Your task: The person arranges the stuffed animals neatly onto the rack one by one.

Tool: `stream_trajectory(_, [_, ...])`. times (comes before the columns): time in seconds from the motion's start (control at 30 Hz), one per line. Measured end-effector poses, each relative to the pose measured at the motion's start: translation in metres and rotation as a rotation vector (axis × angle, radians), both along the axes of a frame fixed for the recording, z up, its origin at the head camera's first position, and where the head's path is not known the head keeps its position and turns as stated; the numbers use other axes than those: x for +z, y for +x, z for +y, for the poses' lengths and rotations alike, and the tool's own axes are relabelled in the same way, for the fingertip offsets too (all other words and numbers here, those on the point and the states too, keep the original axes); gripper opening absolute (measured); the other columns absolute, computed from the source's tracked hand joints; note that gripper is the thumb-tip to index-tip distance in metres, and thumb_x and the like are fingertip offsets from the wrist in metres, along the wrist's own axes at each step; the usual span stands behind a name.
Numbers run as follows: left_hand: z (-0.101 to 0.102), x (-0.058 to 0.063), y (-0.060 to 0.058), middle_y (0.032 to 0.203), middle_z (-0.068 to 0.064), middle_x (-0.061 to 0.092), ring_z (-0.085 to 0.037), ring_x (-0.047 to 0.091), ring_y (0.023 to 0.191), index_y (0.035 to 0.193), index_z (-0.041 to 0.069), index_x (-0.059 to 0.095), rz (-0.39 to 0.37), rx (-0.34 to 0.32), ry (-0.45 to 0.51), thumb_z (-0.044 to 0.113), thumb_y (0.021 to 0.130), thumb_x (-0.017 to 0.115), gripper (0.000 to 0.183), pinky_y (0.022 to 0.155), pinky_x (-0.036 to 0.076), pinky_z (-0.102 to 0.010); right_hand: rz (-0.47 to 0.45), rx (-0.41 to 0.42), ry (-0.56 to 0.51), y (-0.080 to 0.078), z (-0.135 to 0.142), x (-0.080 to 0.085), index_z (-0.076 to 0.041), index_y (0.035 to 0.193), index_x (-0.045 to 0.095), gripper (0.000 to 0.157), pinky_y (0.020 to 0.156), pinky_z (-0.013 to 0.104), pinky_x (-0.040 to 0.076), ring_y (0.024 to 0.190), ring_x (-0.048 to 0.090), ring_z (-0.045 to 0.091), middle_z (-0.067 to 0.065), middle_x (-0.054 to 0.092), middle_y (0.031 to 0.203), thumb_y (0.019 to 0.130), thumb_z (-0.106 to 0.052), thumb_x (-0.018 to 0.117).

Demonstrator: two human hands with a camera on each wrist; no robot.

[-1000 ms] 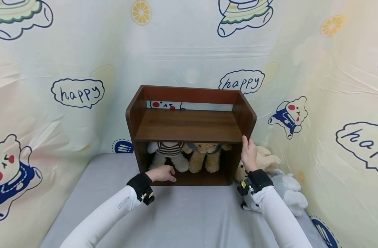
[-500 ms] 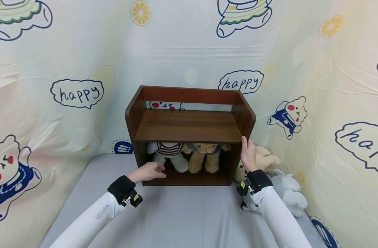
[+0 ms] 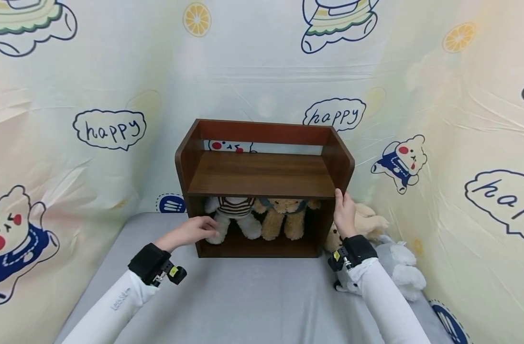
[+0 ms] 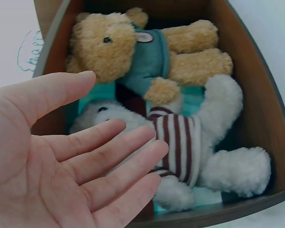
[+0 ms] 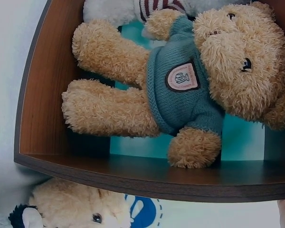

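Observation:
A dark brown two-tier wooden shelf (image 3: pixel 262 174) stands on the grey-covered surface. In its lower compartment sit a white plush toy (image 4: pixel 180 142) in a striped shirt and a tan teddy bear (image 5: pixel 175 85) in a teal sweater. The upper board hides their heads in the head view. My left hand (image 3: pixel 191 231), fingers spread and holding nothing, is at the left front of the lower compartment, overlapping the white toy's leg. My right hand (image 3: pixel 345 215) rests against the shelf's right side panel at its front edge; only a sliver shows in the right wrist view.
Just right of the shelf lie a cream plush toy (image 3: pixel 367 222) and a grey-and-white plush toy (image 3: pixel 399 267), partly behind my right arm. A printed cloth backdrop (image 3: pixel 262 86) hangs behind and on both sides.
My left hand has moved left and slightly up, away from the compartment's bottom front edge, with its fingers loosening. My right hand, the shelf and the toys stay in place.

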State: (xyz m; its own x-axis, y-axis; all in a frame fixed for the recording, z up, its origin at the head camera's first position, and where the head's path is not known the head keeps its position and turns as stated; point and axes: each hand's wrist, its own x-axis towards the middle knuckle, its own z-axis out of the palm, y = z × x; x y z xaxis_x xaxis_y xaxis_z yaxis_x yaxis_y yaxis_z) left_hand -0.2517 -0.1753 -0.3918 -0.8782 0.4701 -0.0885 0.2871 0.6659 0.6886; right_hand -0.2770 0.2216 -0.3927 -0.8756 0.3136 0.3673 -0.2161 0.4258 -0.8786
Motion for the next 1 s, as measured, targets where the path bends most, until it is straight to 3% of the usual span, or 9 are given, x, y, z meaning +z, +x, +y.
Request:
stream_trajectory(0.33, [-0.015, 0.012, 0.001, 0.104, -0.018, 0.061, -0.029, 0.058, 0.095, 0.112, -0.006, 0.056, 0.05, 0.049, 0.034, 0.022, 0.09, 0.056, 0.036, 0.081, 0.048, -0.043, -0.023, 0.004, -0.008, 0.0, 0.002, -0.001, 0.004, 0.121, 0.047, 0.048, 0.094, 0.044, 0.034, 0.112, 0.045, 0.03, 0.022, 0.05, 0.124, 0.099, -0.036, 0.033])
stream_trajectory(0.73, [-0.029, 0.031, 0.003, 0.108, -0.02, 0.061, -0.031, 0.057, 0.098, 0.116, -0.005, 0.054, 0.067, 0.091, 0.058, 0.024, 0.092, 0.053, 0.037, 0.084, 0.046, -0.047, -0.01, -0.001, 0.002, -0.001, 0.004, -0.002, 0.005, 0.118, 0.048, 0.048, 0.088, 0.042, 0.035, 0.103, 0.045, 0.029, 0.023, 0.051, 0.12, 0.099, -0.037, 0.033])
stream_trajectory(1.0, [-0.038, 0.041, 0.006, 0.104, -0.019, 0.063, -0.033, 0.057, 0.096, 0.116, -0.004, 0.054, 0.136, 0.154, 0.097, 0.027, 0.093, 0.052, 0.038, 0.085, 0.045, -0.05, -0.003, 0.0, 0.025, 0.0, 0.002, -0.001, 0.005, 0.119, 0.049, 0.047, 0.091, 0.044, 0.035, 0.109, 0.046, 0.032, 0.024, 0.051, 0.121, 0.099, -0.034, 0.033])
